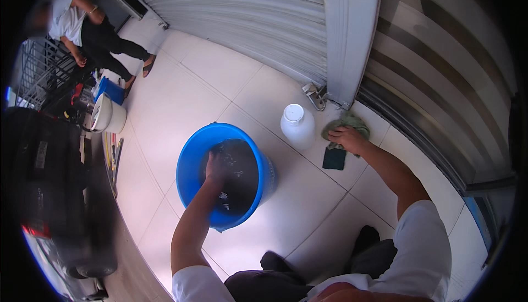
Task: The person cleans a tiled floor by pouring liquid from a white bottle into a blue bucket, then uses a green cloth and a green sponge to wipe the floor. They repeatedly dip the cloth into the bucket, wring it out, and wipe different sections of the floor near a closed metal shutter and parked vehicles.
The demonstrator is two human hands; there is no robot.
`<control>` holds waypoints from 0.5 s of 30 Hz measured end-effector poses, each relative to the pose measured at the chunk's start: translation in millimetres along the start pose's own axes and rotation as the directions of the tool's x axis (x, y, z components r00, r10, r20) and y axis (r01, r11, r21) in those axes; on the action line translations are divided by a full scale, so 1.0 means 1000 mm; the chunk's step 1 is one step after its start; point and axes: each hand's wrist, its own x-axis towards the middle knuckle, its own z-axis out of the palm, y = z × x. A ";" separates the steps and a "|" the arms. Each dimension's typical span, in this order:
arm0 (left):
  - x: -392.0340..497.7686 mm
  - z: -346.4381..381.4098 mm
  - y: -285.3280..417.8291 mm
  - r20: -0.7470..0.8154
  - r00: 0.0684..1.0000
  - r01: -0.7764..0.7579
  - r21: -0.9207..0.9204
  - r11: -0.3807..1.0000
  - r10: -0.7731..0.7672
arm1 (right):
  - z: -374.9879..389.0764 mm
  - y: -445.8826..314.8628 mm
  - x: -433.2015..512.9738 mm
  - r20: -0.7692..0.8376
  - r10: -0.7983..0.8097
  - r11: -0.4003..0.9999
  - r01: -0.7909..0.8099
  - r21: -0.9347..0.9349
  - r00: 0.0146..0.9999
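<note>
A blue plastic bucket (185, 159) holding dark, murky water (241, 178) stands on the tiles in front of me. My left hand (212, 167) reaches into it and is partly under the water, so its fingers are hidden. Off to the right, my right hand (348, 138) grips a crumpled grey-green cloth (358, 124) on the floor. A flat dark green scouring pad (333, 158) lies just below that cloth. Between bucket and cloth stands a white plastic bottle (298, 131) with a white cap.
Behind the bottle, a padlock (314, 95) sits at the foot of a roller shutter (247, 17). A glass door (445, 75) rises on the right. At left are a white bucket (110, 114), a smaller blue bucket (112, 89), long-handled tools (115, 162), a parked car (53, 186) and a standing person (99, 38).
</note>
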 end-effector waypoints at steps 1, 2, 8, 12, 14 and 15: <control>-0.003 0.002 0.002 -0.002 1.000 0.010 0.027 1.000 -0.010 | -0.003 0.000 -0.013 -0.016 -0.001 0.999 0.002 0.052 1.000; -0.006 0.003 0.001 0.037 0.999 0.010 -0.004 1.000 -0.009 | -0.007 0.000 -0.027 0.003 0.054 0.996 -0.054 0.075 0.999; -0.043 -0.033 -0.024 0.226 0.974 0.113 -0.424 0.899 -0.016 | -0.027 -0.018 -0.096 0.147 0.265 0.960 -0.275 0.055 0.953; -0.097 -0.065 -0.048 0.159 0.985 0.132 -0.476 0.870 -0.062 | -0.057 -0.034 -0.096 0.056 0.256 0.959 -0.260 0.116 0.965; -0.127 -0.079 -0.055 0.052 0.978 0.193 -0.577 0.794 -0.200 | -0.075 -0.043 -0.087 -0.041 0.221 0.975 -0.219 0.047 0.974; -0.140 -0.085 -0.058 0.003 0.962 0.214 -0.625 0.750 -0.272 | -0.082 -0.048 -0.079 -0.068 0.213 0.976 -0.209 0.059 0.975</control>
